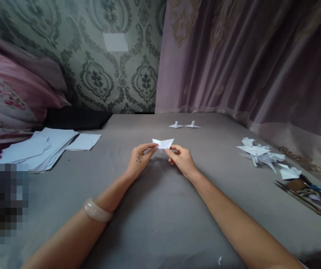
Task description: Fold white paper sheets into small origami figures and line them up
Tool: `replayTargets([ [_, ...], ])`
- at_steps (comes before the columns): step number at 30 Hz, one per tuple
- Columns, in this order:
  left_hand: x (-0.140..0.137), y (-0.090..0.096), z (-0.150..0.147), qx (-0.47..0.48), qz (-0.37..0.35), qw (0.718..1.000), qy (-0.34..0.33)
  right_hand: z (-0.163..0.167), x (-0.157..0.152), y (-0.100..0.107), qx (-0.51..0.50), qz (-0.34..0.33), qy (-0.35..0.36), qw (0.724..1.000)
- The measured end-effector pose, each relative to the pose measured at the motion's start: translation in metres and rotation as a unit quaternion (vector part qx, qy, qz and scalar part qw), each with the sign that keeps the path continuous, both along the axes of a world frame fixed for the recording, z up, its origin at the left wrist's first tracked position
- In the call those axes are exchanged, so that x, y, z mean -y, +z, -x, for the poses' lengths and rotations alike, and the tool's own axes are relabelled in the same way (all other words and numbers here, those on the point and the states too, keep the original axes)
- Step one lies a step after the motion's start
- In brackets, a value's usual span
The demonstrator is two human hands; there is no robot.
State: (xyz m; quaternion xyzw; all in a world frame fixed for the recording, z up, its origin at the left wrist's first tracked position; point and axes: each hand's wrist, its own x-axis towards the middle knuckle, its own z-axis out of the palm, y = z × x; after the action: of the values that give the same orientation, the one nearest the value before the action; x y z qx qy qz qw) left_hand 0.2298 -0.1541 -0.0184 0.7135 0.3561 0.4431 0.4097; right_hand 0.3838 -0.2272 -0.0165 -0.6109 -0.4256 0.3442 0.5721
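A small white folded paper (164,143) is held up between my two hands, above the grey cloth surface (138,127). Its top edge dips in the middle and rises to a point at each side. My left hand (140,158) pinches its lower left part between thumb and fingers. On the lower right, my right hand (183,160) grips it the same way, thumb in front, other fingers curled. A pale bangle circles my left wrist. Beyond the paper stand two small folded paper figures (176,125), side by side.
Stacked white paper sheets (56,144) lie at left, with a smaller stack (84,142) beside them. At right is a pile of folded paper pieces (257,151), near scissors (303,200) and other small items. Wallpaper and a curtain (194,67) rise behind.
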Motion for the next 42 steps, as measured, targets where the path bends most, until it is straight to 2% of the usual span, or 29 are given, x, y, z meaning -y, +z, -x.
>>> replayTargets([
  [5,0.000,-0.004,0.003,-0.042,-0.028,0.999,0.014,-0.002,-0.003,-0.010,0.071,-0.053,-0.025,0.996],
  [10,0.000,-0.005,0.004,-0.051,-0.038,0.998,0.020,-0.001,-0.003,-0.017,0.024,-0.074,-0.042,0.996],
  [12,0.000,-0.006,0.004,-0.053,-0.039,0.998,0.018,0.001,-0.002,-0.018,0.035,-0.085,-0.041,0.995],
  [19,0.001,-0.007,0.004,-0.038,-0.028,0.999,0.012,0.004,0.002,-0.018,0.114,-0.083,-0.042,0.989],
  [32,0.007,-0.002,0.000,-0.005,0.036,0.998,-0.051,0.008,0.003,-0.016,0.113,-0.092,-0.051,0.988],
  [38,0.008,0.001,0.001,-0.020,0.030,0.999,-0.034,0.009,0.003,-0.017,0.135,-0.101,-0.060,0.984],
  [42,0.007,-0.001,0.000,-0.025,-0.005,1.000,-0.015,0.010,0.003,-0.019,0.145,-0.102,-0.056,0.983],
])
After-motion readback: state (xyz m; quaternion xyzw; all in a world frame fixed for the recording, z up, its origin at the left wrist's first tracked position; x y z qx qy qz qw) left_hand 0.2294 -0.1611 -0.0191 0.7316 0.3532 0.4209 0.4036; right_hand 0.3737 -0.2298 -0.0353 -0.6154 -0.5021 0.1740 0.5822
